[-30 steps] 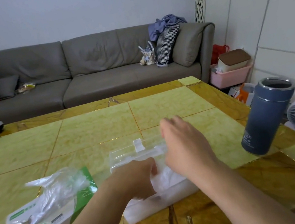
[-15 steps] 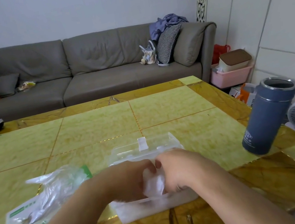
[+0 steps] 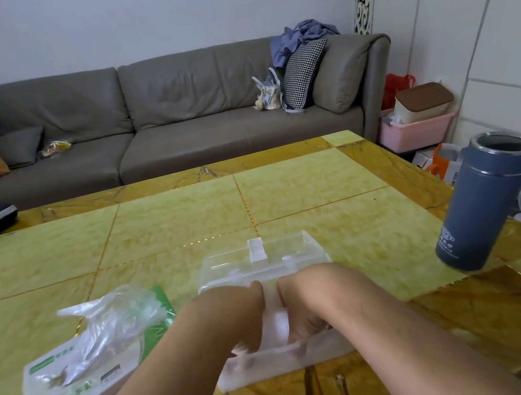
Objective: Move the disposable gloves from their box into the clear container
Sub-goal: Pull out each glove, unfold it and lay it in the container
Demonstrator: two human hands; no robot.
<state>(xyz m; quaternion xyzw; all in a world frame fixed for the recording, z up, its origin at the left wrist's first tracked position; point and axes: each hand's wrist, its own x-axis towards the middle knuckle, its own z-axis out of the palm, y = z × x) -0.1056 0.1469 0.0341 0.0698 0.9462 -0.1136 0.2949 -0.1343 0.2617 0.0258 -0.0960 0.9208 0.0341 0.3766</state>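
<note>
Both hands down inside the clear container (image 3: 283,362), side by side. Left hand (image 3: 239,319) and right hand (image 3: 305,304) have fingers curled onto the wad of gloves (image 3: 278,323), pressing it in. Container sits dead centre on the tabletop (image 3: 303,189), long axis left-right, lid (image 3: 259,255) flipped up at the far side. Glove box (image 3: 76,383) lies to the left, just beside the left forearm, one more glove (image 3: 113,319) sticking out of its slot. My read: the next pull is the left hand's job, it's nearer. Blue flask (image 3: 485,199) well off right, irrelevant
</note>
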